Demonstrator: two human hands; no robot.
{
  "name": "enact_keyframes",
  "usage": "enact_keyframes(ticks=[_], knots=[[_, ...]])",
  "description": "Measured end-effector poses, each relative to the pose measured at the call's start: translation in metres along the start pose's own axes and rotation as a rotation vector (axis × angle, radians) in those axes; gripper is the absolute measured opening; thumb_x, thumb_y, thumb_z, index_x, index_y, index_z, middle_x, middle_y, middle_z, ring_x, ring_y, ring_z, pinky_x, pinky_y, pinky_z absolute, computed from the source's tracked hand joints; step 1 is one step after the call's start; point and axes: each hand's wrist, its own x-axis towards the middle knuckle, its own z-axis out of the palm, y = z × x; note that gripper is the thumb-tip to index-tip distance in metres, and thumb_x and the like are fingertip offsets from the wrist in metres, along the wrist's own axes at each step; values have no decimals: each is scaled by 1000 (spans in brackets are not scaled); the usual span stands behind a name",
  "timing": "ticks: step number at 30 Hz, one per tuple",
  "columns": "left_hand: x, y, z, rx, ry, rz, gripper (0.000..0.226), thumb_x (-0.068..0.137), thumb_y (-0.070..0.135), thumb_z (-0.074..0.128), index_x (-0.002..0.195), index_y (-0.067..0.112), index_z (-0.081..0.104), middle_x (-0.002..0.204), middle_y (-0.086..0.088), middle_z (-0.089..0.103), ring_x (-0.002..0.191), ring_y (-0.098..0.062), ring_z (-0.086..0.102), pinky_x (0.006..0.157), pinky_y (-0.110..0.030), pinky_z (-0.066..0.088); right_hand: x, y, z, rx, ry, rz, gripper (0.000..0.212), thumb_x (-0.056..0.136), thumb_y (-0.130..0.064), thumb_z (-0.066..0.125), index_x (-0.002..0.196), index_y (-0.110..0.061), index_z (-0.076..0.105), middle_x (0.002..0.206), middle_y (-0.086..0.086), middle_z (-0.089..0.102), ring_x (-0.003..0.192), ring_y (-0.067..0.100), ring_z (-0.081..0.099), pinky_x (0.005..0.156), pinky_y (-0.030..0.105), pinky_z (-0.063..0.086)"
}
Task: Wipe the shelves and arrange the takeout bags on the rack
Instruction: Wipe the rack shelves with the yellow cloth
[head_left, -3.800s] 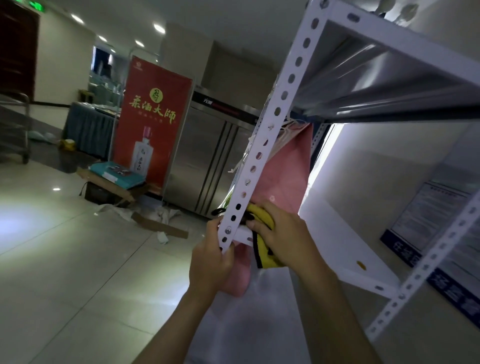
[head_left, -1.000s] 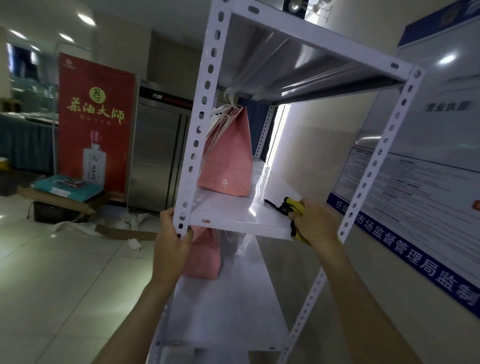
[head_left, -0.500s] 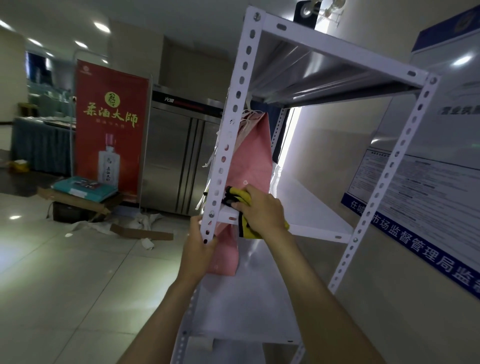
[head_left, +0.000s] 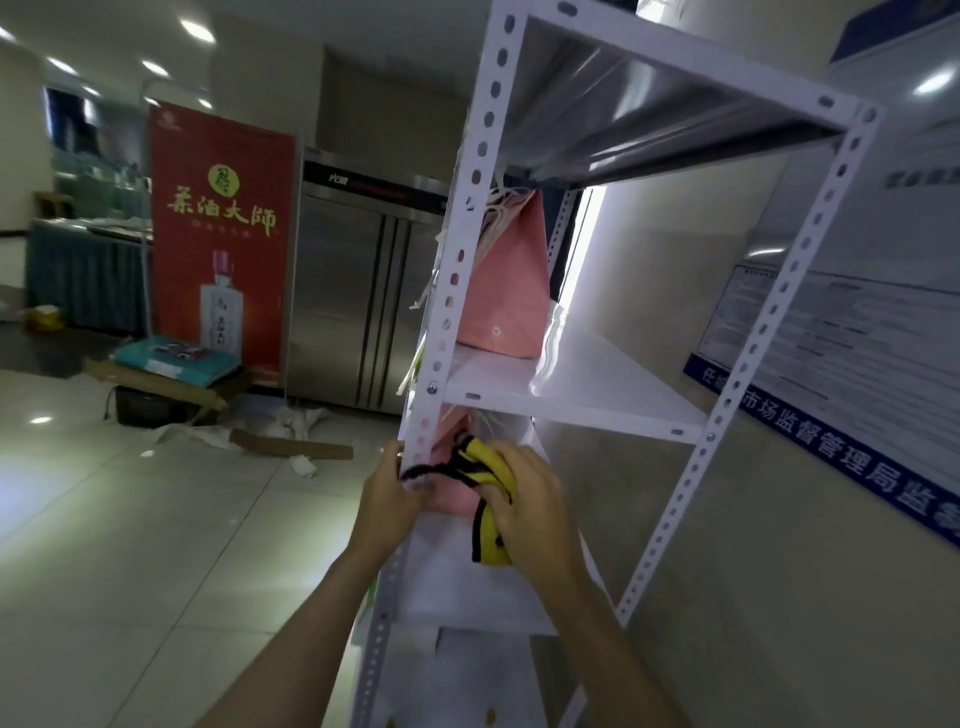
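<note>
A white metal rack with perforated posts stands against the wall. A pink takeout bag is upright on its middle shelf, near the left post. A second pink bag sits on the shelf below, mostly hidden by my hands. My left hand grips the front left post below the middle shelf. My right hand holds a yellow cloth with black trim against that post, just in front of the lower bag.
The wall with a blue-edged notice board lies right of the rack. Left of it are a steel refrigerator, a red banner, and cardboard and paper scraps on the tiled floor.
My right hand with the cloth has dropped from the middle shelf's front edge to the left post below it. My left hand has slid lower down the post.
</note>
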Motion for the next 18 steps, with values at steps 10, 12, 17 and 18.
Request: enact_keyframes(ticks=[10,12,17,18], knots=[[-32,-44,2,53,48,-59,46,89,20,80,127,27,55,109,17,69,99,5,66,76,-16,55,-91,81,63,180,-178,341,29,97,-21,65,126,-27,63,109,-8,68,102,14,65,88,36,54],[-38,-54,6,67,74,-79,45,90,22,78,129,25,56,111,15,69,97,6,66,74,-13,54,-103,95,72,208,-208,382,31,97,-21,67,127,-26,63,112,-8,69,103,14,65,91,38,54],[-55,-71,18,129,158,-98,42,91,18,76,129,19,57,105,13,69,89,8,64,70,-9,49,-132,127,91,253,-316,423,36,95,-23,70,131,-26,63,118,-9,70,110,13,65,94,37,54],[-60,-75,22,141,176,-108,40,92,18,75,128,20,58,104,16,68,88,6,64,71,-12,48,-138,134,97,265,-335,421,38,95,-23,71,132,-27,63,119,-12,69,110,10,65,94,34,54]])
